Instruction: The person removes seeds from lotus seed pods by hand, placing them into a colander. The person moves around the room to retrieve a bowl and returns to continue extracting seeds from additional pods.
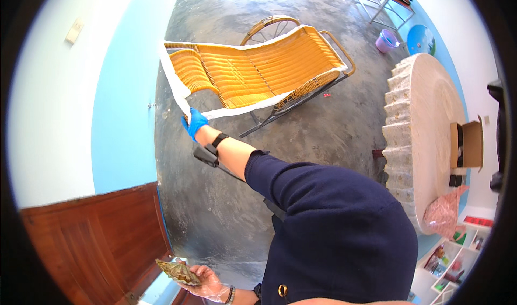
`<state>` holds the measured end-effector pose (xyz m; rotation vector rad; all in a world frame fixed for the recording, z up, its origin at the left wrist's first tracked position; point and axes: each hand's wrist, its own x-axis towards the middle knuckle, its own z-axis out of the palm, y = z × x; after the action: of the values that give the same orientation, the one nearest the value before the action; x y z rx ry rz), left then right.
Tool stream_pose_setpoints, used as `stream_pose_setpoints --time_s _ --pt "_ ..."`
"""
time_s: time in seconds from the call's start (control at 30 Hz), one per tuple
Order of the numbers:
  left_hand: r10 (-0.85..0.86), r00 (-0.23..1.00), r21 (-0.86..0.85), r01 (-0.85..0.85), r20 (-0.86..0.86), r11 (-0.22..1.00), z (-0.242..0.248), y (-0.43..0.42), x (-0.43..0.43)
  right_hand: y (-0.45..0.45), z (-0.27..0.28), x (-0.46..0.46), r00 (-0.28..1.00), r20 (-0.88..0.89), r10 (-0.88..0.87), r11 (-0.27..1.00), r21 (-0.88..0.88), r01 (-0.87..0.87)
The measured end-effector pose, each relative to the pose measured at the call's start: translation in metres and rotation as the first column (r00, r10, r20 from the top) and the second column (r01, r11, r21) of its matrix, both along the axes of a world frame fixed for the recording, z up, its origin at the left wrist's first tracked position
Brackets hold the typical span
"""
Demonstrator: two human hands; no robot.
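Note:
My right hand (195, 124), in a blue glove, grips the near left corner of a rattan rocking lounge chair (258, 70). White wrapping (175, 76) runs along the chair's frame at that end and along its long sides. At the bottom left my left hand (208, 284), in a clear plastic glove, holds a crumpled brown-green leaf-like bundle (179, 272). What it contains is hidden. A black device (206, 155) is strapped to my right wrist.
A round table (428, 103) with a frilled cover stands right, bearing an open cardboard box (471, 145) and a pink bag (442, 216). Beyond it are a purple bucket (387, 41) and a blue round basin (421, 40). Wooden panelling (93, 232) is at lower left.

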<state>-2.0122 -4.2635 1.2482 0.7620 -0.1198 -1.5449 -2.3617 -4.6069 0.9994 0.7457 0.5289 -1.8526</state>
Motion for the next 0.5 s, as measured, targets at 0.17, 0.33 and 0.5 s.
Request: stream_pose_setpoints --time_s 0.17,0.33,0.5 --pt "-0.228 0.956 -0.067 0.219 -0.182 0.973 -0.009 -0.075 0.007 0.021 0.021 -0.01 0.989 -0.147 0.001 0.998 0.061 0.008" --pt "-0.373 0.906 -0.017 0.377 -0.203 0.926 -0.006 -0.147 0.006 0.06 0.056 -0.024 0.988 -0.154 0.027 1.0 0.007 -0.026" --pt "-0.524 0.822 -0.059 0.525 -0.222 0.849 0.024 -0.215 -0.003 0.103 0.093 -0.032 0.972 -0.232 0.045 0.998 0.046 -0.035"
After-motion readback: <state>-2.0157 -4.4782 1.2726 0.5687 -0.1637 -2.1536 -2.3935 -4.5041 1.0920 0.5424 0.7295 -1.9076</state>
